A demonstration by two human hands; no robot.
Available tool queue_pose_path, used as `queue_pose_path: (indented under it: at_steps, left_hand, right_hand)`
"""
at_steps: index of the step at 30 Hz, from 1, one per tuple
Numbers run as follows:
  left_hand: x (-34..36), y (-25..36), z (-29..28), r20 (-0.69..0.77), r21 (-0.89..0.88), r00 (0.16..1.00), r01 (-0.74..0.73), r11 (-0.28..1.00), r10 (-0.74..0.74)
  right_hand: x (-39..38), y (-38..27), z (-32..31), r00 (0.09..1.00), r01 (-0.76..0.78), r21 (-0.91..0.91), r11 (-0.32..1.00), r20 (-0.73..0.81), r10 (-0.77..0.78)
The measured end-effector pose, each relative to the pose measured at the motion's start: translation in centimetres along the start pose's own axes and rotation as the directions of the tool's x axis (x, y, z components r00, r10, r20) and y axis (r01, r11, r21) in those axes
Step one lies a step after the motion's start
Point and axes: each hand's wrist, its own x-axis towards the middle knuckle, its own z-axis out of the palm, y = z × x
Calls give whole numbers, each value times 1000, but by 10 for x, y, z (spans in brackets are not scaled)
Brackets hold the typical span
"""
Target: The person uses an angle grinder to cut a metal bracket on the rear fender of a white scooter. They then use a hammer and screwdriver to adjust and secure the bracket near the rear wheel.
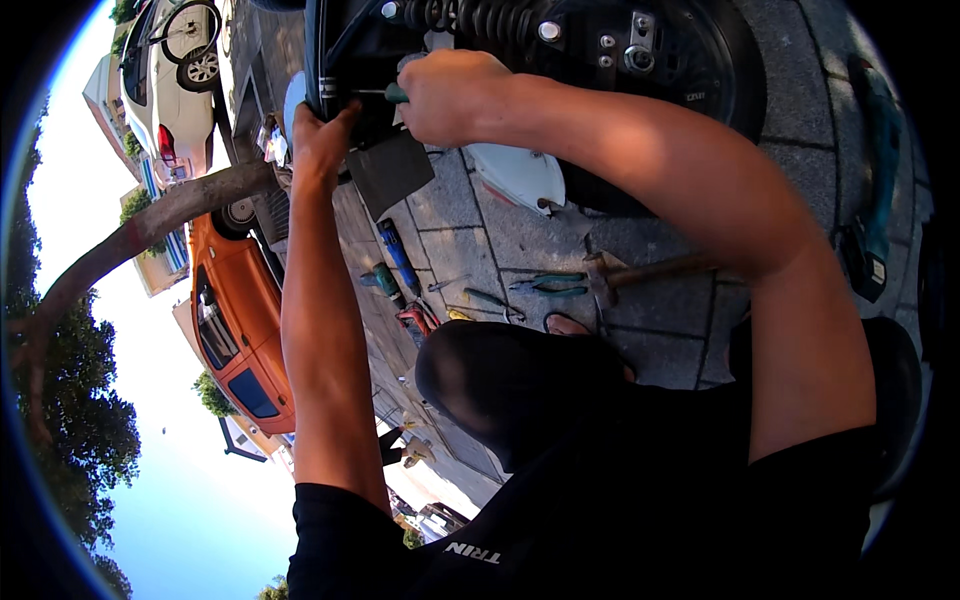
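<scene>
My right hand point(455, 98) is closed around the green handle of a screwdriver point(396, 93). Its thin shaft points left into the dark underside of a two-wheeled vehicle point(350, 40). Just left of the tip, my left hand point(322, 140) is at the edge of the black frame, thumb up beside the shaft. Its other fingers are mostly hidden, and what they grip cannot be made out. A dark flat flap point(390, 175) hangs below the hands. To their right are a black coil spring point(470, 16) and a wheel point(735, 70).
A white panel point(525, 178) lies on the paving under the vehicle. Nearer me are a hammer point(650, 270), pliers point(550, 286), a blue-handled tool point(398, 250) and a red tool point(415, 320). A long teal power tool point(878, 190) lies far right. A tree branch point(150, 215) and parked cars stand left.
</scene>
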Motion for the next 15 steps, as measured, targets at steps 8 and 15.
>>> queue_pose_path:
  at_steps: [8,15]
  left_hand:
    - [-7,19,-1,9,67,999,39,997,-40]
    - [11,-13,-2,33,-24,999,-16,1000,16]
  right_hand:
    - [-8,14,28,887,174,-592,787,-254,-387]
    - [7,-1,0,972,-237,622,746,151,182]
